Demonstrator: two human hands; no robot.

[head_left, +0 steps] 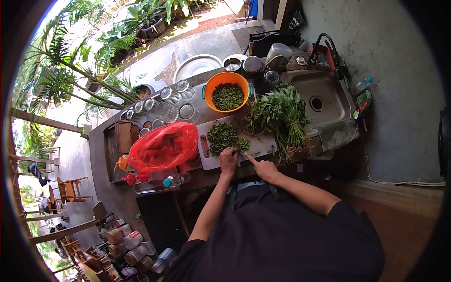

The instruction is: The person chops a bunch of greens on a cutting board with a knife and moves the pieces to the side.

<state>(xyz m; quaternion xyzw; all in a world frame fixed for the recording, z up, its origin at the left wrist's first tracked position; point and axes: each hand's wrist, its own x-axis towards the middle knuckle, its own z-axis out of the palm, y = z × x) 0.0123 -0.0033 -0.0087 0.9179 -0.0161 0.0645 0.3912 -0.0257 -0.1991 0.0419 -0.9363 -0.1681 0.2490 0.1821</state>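
Observation:
My right hand (266,170) is wrapped round the handle of a knife (244,153), whose blade points up and left over a white cutting board (210,161). Beside the blade, my left hand (229,159) has its fingers bent together at the lower edge of the chopped greens (222,137); what lies under the fingertips is hidden. Long leafy stems with roots (290,120) lie in a heap across the board's right end. Above the board stands an orange bowl (227,76) holding more chopped greens.
A red plastic bag (164,146) lies left of the board, with upturned glasses (182,86) behind it. A sink (333,103) is at the right. Metal pots (252,64) stand at the back. A bottle with a blue cap (174,180) lies near the counter's front edge.

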